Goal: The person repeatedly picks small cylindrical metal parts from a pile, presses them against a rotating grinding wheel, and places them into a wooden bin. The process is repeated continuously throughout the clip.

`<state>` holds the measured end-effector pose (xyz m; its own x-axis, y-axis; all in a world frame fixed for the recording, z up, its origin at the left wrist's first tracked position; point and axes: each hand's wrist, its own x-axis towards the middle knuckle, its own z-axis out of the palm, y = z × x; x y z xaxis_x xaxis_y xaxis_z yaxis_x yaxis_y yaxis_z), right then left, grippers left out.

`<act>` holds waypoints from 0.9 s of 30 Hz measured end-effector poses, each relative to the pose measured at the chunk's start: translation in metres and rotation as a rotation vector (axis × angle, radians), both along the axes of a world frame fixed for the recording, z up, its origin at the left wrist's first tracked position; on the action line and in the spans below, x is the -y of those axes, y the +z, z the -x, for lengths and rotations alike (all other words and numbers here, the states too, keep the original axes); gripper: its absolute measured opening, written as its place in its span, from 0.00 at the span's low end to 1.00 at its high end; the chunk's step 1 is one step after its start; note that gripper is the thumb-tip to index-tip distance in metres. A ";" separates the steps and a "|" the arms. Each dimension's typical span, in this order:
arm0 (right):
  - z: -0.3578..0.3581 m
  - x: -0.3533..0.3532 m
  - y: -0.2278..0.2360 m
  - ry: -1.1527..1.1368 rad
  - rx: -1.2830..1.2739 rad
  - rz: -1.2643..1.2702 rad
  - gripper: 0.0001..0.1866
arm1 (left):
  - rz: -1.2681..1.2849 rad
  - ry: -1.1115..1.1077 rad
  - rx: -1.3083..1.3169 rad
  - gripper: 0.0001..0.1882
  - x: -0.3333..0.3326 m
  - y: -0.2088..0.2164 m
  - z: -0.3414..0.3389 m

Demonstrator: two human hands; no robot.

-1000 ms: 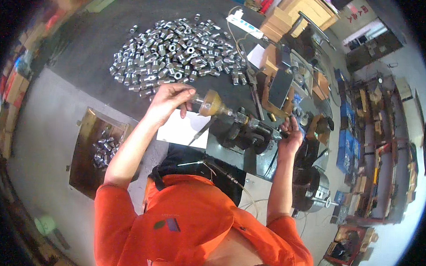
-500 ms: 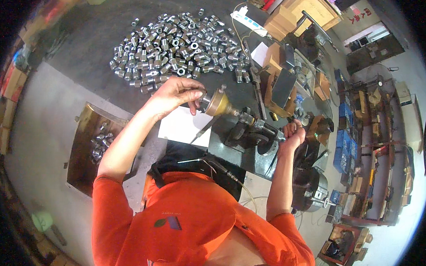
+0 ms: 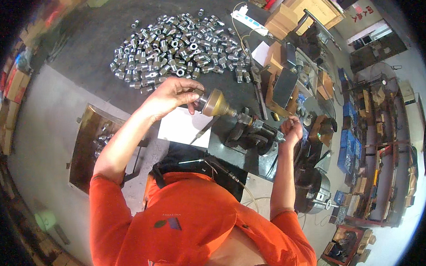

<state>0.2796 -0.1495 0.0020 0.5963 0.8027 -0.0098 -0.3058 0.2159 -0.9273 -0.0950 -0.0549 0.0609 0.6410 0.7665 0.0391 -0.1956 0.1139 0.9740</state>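
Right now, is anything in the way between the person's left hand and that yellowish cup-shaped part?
Only the metal piece held in the left hand comes between it and the yellowish cup-shaped part; nothing else visible blocks the way. The white sheet lies below, the pile of fittings beyond.

An orange shirt (image 3: 192, 202) (short sleeves (image 3: 108, 206)) bears a blue-green emblem (image 3: 174, 224).

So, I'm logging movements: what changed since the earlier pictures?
The stud atop the yellowish cone half a second ago no longer shows; the cone apparently turned. The left hand stays on the metal piece, the right hand by the spindle's far end. Metal fittings, white sheet unchanged.
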 end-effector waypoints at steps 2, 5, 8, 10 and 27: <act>-0.006 0.002 -0.023 -0.001 -0.037 0.028 0.08 | 0.000 -0.019 -0.007 0.15 -0.002 -0.001 -0.001; -0.008 0.016 -0.055 -0.227 0.018 0.169 0.08 | -0.018 0.022 -0.002 0.15 -0.001 -0.003 -0.005; 0.043 0.038 -0.026 -0.330 -0.171 0.131 0.07 | -0.011 0.082 0.016 0.13 0.001 -0.012 -0.004; 0.048 0.046 -0.027 -0.385 -0.304 0.140 0.06 | -0.046 0.098 0.011 0.13 0.005 -0.009 -0.006; 0.031 0.062 0.062 0.036 -0.173 -0.227 0.08 | -0.281 0.234 -0.131 0.11 0.021 -0.012 -0.017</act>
